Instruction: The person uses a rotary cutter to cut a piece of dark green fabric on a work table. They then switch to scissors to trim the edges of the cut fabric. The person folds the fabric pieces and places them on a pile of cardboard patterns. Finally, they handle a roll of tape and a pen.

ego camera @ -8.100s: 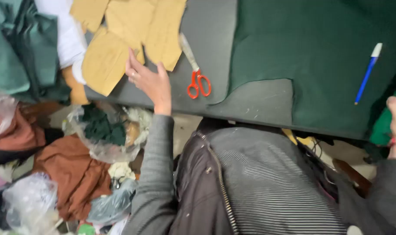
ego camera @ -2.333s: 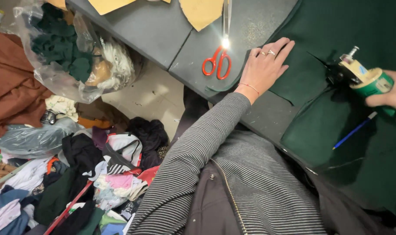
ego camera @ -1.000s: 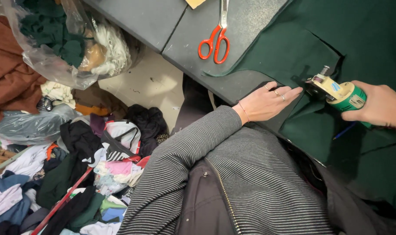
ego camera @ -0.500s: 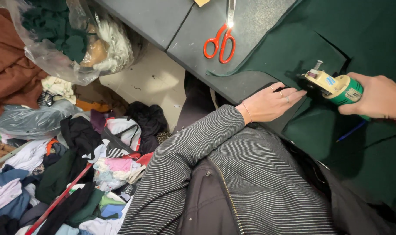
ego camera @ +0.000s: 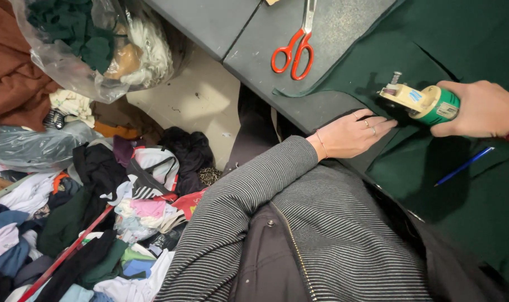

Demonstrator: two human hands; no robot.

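A dark green fabric sheet (ego camera: 433, 39) lies spread over the grey table (ego camera: 226, 22). My left hand (ego camera: 352, 134) rests flat on the fabric's near edge, fingers together, with rings on them. My right hand (ego camera: 481, 109) grips a small green and cream handheld cutting tool (ego camera: 422, 100). Its front end sits on the fabric just beyond my left fingertips. A slit runs through the fabric above the tool.
Orange-handled scissors (ego camera: 293, 47) lie on the table to the left. A blue pen (ego camera: 464, 166) lies on the fabric at the right. On the floor sit a clear bag of scraps (ego camera: 97, 45), brown cloth (ego camera: 13, 72) and a heap of mixed clothes (ego camera: 97, 212).
My left hand left the paper patterns and came down flat on the fabric edge. My right hand brought the cutting tool in to meet it; both barely moved in the last half second.
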